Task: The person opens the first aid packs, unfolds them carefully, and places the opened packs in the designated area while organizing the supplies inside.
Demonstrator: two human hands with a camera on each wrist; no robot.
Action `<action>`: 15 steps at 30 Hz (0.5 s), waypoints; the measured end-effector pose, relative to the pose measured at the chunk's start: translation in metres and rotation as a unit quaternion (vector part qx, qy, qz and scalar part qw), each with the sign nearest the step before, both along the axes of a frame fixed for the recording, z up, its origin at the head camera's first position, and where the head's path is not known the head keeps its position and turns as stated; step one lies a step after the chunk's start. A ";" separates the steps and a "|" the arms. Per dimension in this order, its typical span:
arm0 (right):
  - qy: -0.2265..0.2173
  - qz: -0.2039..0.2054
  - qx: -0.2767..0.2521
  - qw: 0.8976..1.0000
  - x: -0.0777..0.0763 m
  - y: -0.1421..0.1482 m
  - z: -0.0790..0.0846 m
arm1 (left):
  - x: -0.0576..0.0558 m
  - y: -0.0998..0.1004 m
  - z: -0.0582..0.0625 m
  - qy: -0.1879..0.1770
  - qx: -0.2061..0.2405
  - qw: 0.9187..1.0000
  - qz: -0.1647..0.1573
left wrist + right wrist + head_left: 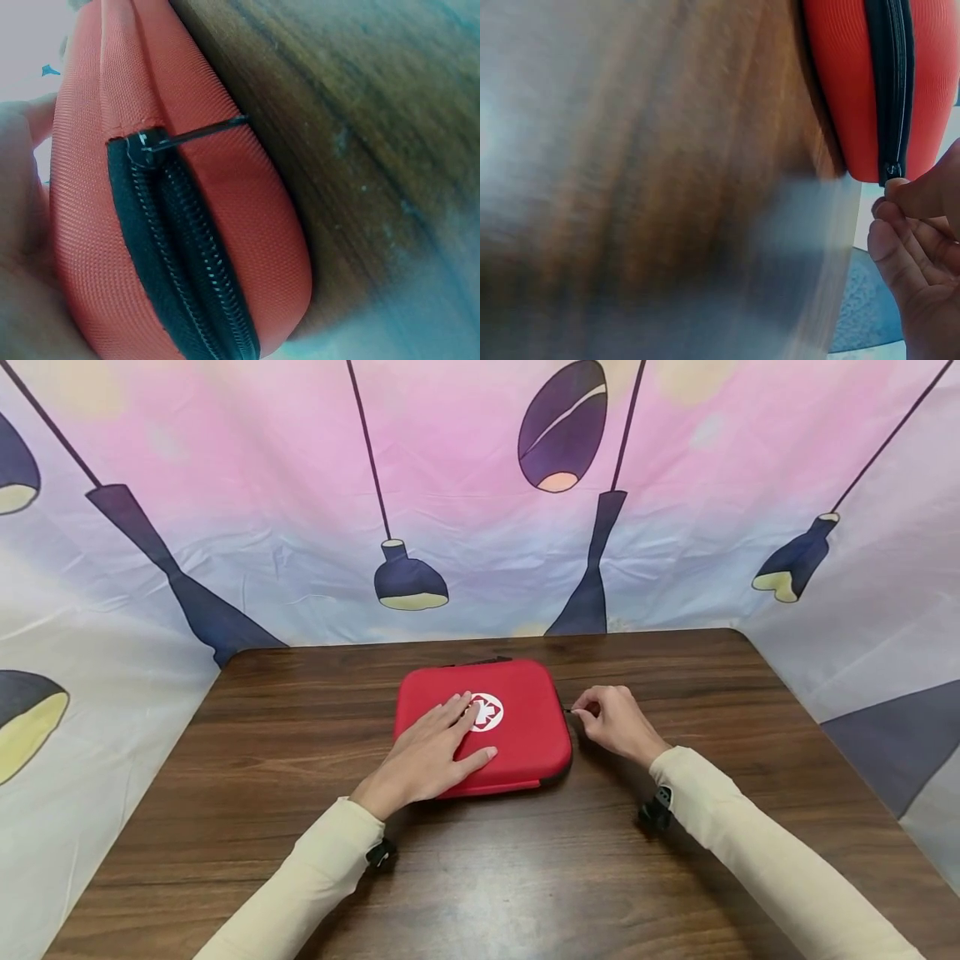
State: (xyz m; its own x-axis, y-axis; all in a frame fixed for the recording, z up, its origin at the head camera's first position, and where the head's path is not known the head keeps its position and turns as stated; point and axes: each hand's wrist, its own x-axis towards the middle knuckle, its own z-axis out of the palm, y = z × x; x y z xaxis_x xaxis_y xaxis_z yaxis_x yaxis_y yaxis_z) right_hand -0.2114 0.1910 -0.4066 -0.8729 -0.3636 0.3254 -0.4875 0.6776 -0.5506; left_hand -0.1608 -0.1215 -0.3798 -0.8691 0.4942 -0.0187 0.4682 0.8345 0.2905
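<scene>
A red zip-up case [525, 739] with a round white emblem [491, 713] lies flat on the table. My left hand [426, 752] rests on its lid with fingers spread, the fingertips partly over the emblem. At the case's right side, my right hand [617, 722] pinches a zipper pull [567, 711] between thumb and fingertips. The right wrist view has the slider [892, 171] right at those fingertips, on the black zipper [889, 82]. In the left wrist view another slider [144, 148] with a thin black pull hangs at the zipper's end, and two rows of teeth [199, 247] stand apart beyond it.
The brown wood-grain table [285, 760] extends around the case. A printed cloth [480, 460] with lamp drawings hangs behind the table and along its sides. A black handle [487, 661] sticks out at the case's far edge.
</scene>
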 end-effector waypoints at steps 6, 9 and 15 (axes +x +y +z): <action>0.020 0.010 0.000 1.000 0.014 0.003 -0.003 | 0.000 0.000 -0.001 0.000 0.002 1.000 -0.001; 0.033 0.014 0.003 0.999 0.022 0.004 -0.003 | 0.000 -0.001 0.000 -0.001 0.001 1.000 0.000; 0.033 0.023 0.004 0.999 0.037 0.008 -0.003 | 0.000 0.000 -0.001 -0.001 0.001 1.000 0.000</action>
